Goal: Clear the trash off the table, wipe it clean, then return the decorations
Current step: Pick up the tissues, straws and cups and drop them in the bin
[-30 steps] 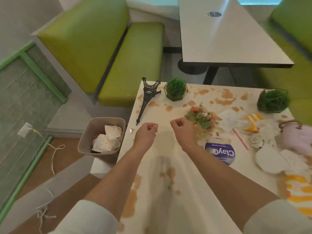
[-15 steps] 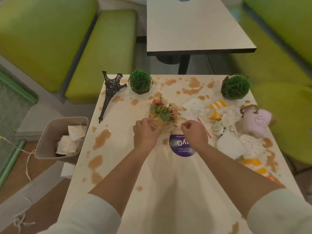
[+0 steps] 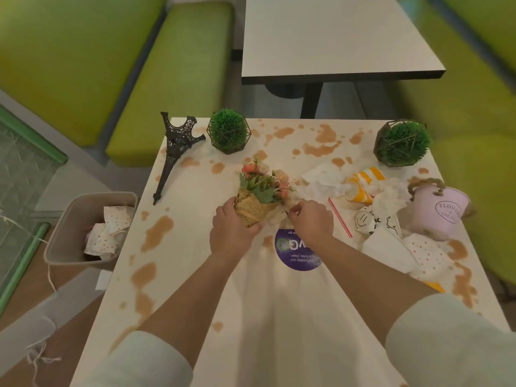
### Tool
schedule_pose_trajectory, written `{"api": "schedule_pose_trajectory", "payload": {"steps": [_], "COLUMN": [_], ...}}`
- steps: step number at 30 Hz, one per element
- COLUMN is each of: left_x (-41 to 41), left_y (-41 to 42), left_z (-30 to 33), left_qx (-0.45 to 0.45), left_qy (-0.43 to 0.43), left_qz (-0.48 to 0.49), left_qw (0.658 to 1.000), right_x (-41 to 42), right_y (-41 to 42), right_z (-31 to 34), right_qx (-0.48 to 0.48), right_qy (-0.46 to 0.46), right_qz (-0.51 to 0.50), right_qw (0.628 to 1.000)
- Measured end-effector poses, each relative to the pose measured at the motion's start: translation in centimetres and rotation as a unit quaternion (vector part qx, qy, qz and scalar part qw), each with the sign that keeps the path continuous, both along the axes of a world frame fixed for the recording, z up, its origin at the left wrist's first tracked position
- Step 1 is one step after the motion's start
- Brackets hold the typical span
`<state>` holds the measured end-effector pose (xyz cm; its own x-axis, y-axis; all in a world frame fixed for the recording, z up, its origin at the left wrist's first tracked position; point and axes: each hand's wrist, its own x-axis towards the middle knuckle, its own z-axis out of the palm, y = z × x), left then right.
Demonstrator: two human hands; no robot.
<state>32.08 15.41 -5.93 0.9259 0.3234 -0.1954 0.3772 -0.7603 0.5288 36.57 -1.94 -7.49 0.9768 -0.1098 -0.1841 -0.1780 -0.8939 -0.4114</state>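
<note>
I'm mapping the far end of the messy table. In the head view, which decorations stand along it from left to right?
Eiffel Tower model → left grass ball → right grass ball → pink bucket, somewhat nearer.

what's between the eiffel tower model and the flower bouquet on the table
In the head view, only bare tabletop with a few brown spill stains lies between the Eiffel tower model and the flower bouquet.

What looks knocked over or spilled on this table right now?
The black metal Eiffel Tower model lies on its side near the far left corner. The pink metal bucket is tipped over at the right edge. Brown liquid stains spatter the pale wooden table.
</note>
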Motion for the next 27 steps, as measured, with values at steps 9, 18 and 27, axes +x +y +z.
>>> {"api": "schedule_pose_trajectory", "payload": {"steps": [9,18,27], "left_x": [-0.4,-0.7,-1.2], "left_y": [0.9,3.0,4.6], "left_z": [0.2,0.5,0.3], "left_qx": [-0.018,-0.006,-0.017], "left_qy": [-0.03,-0.04,-0.026], "left_qz": [0.032,0.091,0.13], "left_qw": [0.999,0.995,0.991], "right_x": [1.0,0.9,0.6], "right_y": [1.0,2.1,3.2], "right_z": [0.3,1.0,1.9], "right_qx": [-0.051,-0.072,0.041], "right_qy": [0.072,0.106,0.096], "right_qz": [-0.007,-0.023,-0.081], "right_qw": [0.996,0.991,0.991]}}
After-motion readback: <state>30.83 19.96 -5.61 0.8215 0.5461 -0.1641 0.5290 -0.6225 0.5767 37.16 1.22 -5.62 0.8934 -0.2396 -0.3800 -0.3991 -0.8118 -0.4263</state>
